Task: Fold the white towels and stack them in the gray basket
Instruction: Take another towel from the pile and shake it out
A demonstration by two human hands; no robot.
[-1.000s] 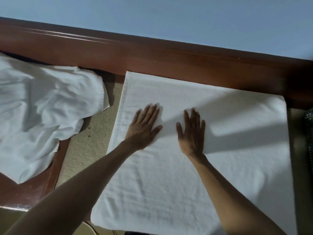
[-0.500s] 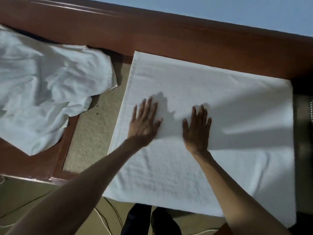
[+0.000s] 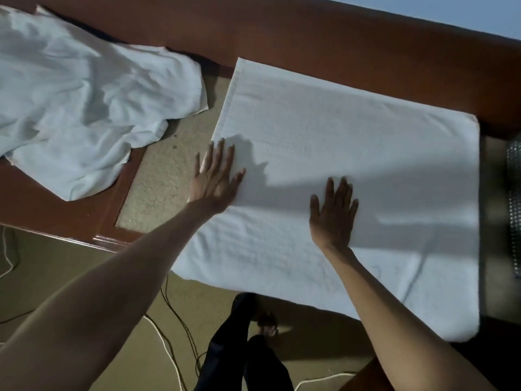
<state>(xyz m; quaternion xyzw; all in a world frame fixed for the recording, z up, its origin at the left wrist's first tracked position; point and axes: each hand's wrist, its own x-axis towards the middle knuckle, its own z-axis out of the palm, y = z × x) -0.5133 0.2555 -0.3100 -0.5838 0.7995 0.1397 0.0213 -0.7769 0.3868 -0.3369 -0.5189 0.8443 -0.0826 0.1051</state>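
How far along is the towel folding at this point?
Done: one towel lies spread flat. In hand: the left hand and right hand press open palms on it. Left: its folds, the crumpled towel pile beside it, and all stacking; no folded towels are in view.

The flat towel (image 3: 352, 153) is plain white, like the crumpled towel (image 3: 79, 88); the desk (image 3: 338, 46) is reddish-brown with a beige inset (image 3: 158, 179).
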